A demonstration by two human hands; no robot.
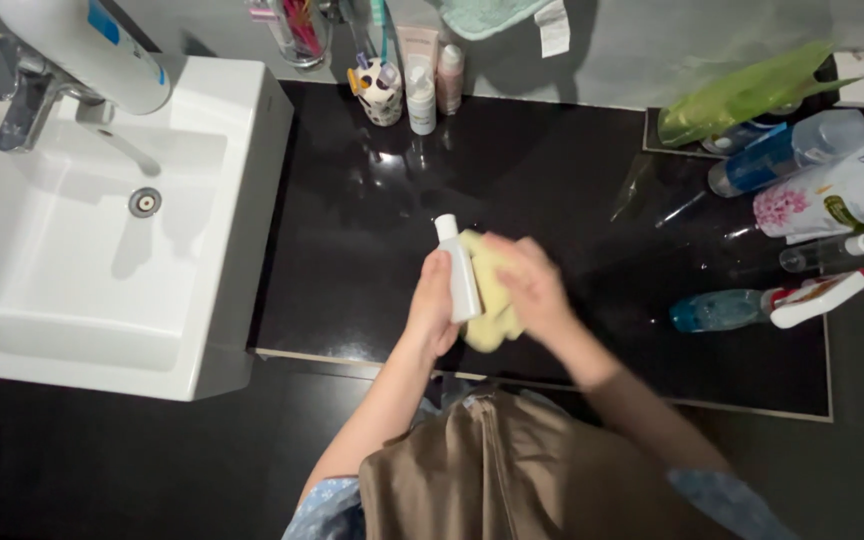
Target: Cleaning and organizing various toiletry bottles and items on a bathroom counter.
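Observation:
My left hand (430, 310) grips a small white bottle (459, 272) with a white cap, held above the black glossy counter (352, 250). My right hand (530, 285) presses a pale yellow cloth (490, 318) against the side of that bottle. Both hands meet near the counter's front edge, in the middle of the view. The cloth wraps partly behind the bottle and hangs a little below my fingers.
A white sink (102, 300) with a chrome tap (22, 100) fills the left. Small bottles and a toothbrush cup (380, 92) stand at the back wall. Spray bottles (767, 305), lying containers and a green bag (742, 95) crowd the right side.

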